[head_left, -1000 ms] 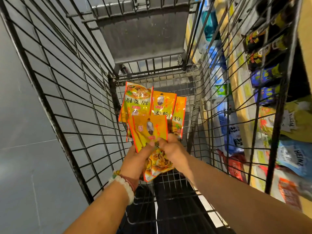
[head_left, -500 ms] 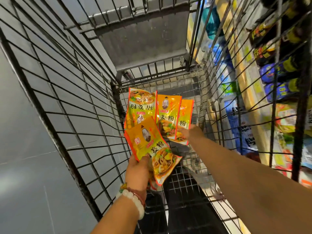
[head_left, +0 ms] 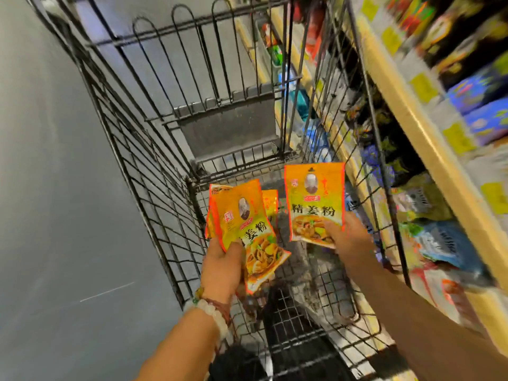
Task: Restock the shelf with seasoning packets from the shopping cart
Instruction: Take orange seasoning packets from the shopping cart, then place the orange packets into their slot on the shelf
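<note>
— What stands round the hands?

— The black wire shopping cart (head_left: 154, 171), its folded child-seat flap (head_left: 228, 133) at the far end. The shelf (head_left: 428, 138) runs along the cart's right side, its goods blurred, and the cart's right wall stands between the hands and the lower shelf goods. Grey floor (head_left: 49, 188) lies off the left side. A pale bead bracelet (head_left: 211, 312) sits on the left wrist.

— What differs from half a second ago?

— Then the right hand reached to the packets standing at the cart's far end; now it has one lifted clear, and the left hand's bunch has grown — the shelf edge shows far more.

— And the packets now?

— The left hand (head_left: 222, 259) grips a fan of orange seasoning packets (head_left: 247, 224) by their lower left corner, thumb over the front one, above the cart's floor near the left wall. The right hand (head_left: 349, 240) pinches a single packet (head_left: 314, 199) at its bottom right corner, upright, just beside the right wall. The two lots are apart, not touching.
</note>
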